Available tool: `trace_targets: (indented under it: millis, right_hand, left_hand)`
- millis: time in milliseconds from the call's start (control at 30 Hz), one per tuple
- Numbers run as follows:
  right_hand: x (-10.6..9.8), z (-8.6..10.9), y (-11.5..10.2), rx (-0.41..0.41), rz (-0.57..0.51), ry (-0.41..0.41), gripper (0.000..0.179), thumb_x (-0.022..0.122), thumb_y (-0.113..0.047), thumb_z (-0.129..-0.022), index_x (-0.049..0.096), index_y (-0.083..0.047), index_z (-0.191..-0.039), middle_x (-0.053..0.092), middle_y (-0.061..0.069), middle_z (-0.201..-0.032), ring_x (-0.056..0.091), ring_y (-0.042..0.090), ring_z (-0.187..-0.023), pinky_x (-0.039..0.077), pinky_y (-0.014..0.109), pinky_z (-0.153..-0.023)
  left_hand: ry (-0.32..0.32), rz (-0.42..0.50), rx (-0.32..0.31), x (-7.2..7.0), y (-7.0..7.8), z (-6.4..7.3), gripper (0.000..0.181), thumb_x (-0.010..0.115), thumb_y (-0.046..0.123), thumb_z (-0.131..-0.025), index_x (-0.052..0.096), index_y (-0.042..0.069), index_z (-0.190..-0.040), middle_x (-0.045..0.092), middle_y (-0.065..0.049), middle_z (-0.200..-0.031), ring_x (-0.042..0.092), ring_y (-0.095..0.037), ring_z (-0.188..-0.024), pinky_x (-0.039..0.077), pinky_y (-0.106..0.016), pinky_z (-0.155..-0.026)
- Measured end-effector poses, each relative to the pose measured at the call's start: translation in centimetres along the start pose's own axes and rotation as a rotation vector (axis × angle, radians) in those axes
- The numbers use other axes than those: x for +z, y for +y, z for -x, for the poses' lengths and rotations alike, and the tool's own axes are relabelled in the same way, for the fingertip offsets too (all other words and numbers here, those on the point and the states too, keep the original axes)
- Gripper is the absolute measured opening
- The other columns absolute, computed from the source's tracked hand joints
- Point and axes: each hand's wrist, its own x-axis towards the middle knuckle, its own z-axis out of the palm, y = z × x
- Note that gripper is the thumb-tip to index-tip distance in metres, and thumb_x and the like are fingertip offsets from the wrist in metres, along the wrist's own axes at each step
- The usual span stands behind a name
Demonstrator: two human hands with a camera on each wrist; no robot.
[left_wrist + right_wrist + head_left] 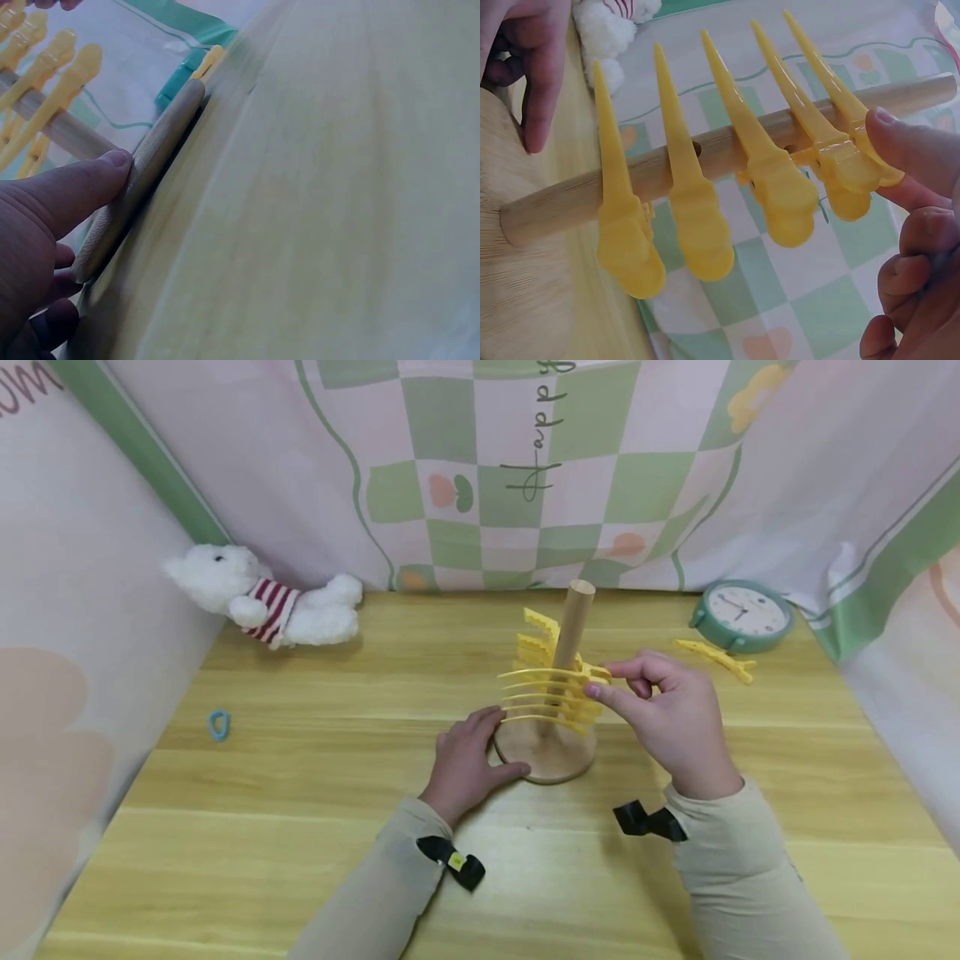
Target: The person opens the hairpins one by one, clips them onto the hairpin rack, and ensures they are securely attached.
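Note:
A wooden stand, with a round base (543, 758) and an upright post (576, 622), is on the table in front of me. Several yellow hair clips (697, 225) are clipped in a row along the post, their long tapered prongs pointing left in the head view. My right hand (678, 718) pinches the uppermost hair clip (821, 71) by its tail end between thumb and index finger; the other fingers curl. Low on the left, my left hand (465, 764) grips the base's rim, thumb (97, 176) on top and fingers around the edge.
Another yellow clip (716, 657) lies beside a green round clock (738, 617) at the back right. A white plush toy (322, 614) in a striped top lies at the back left. Further forward on that side is a small blue ring (212, 727). A patterned curtain (510, 552) hangs behind the table.

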Motion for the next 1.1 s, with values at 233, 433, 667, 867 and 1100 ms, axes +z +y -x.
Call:
trace_targets:
  millis: [233, 433, 667, 867, 1100]
  right_hand:
    - [-0.1, 0.0, -0.2, 0.004, 0.013, -0.023, 0.023, 0.088, -0.020, -0.078, 0.080, -0.007, -0.095, 0.040, 0.002, -0.068, 0.038, 0.015, -0.062, 0.029, 0.027, -0.048]
    - [-0.5, 0.0, -0.5, 0.011, 0.047, -0.052, 0.027, 0.088, -0.023, -0.079, 0.079, -0.007, -0.099, 0.040, 0.004, -0.070, 0.037, 0.015, -0.063, 0.028, 0.026, -0.048]
    - [-0.8, 0.0, -0.5, 0.036, 0.063, -0.050, 0.029, 0.087, -0.026, -0.080, 0.079, -0.007, -0.101, 0.041, 0.004, -0.072, 0.037, 0.015, -0.063, 0.029, 0.027, -0.048]
    - [-0.7, -0.1, -0.2, 0.044, 0.079, -0.053, 0.031, 0.086, -0.030, -0.081, 0.078, -0.008, -0.101, 0.041, 0.004, -0.073, 0.037, 0.016, -0.065, 0.029, 0.027, -0.049]
    - [-0.8, 0.0, 0.0, 0.050, 0.067, -0.051, 0.031, 0.086, -0.030, -0.080, 0.077, -0.010, -0.102, 0.042, 0.003, -0.075, 0.038, 0.016, -0.067, 0.029, 0.027, -0.049]
  left_hand:
    - [0.000, -0.005, 0.007, -0.2, 0.1, 0.0, 0.084, 0.080, 0.053, -0.080, 0.049, 0.014, -0.148, 0.045, -0.001, -0.154, 0.048, -0.030, -0.134, 0.030, -0.050, -0.104]
    - [-0.015, -0.019, 0.014, -0.5, 0.2, 0.1, 0.082, 0.079, 0.052, -0.081, 0.050, 0.014, -0.148, 0.045, -0.001, -0.154, 0.049, -0.031, -0.132, 0.032, -0.050, -0.102]
    - [-0.058, -0.051, 0.016, -0.9, 0.5, 0.1, 0.081, 0.076, 0.054, -0.084, 0.049, 0.014, -0.149, 0.042, -0.002, -0.156, 0.048, -0.031, -0.132, 0.031, -0.051, -0.102]
    - [-0.088, -0.086, 0.017, -1.0, 0.4, -0.1, 0.082, 0.074, 0.057, -0.085, 0.047, 0.015, -0.151, 0.040, -0.001, -0.158, 0.049, -0.030, -0.130, 0.033, -0.049, -0.100]
    - [-0.104, -0.111, 0.028, -1.1, 0.4, 0.0, 0.082, 0.071, 0.059, -0.086, 0.048, 0.015, -0.150, 0.039, -0.001, -0.158, 0.050, -0.030, -0.129, 0.034, -0.049, -0.099]
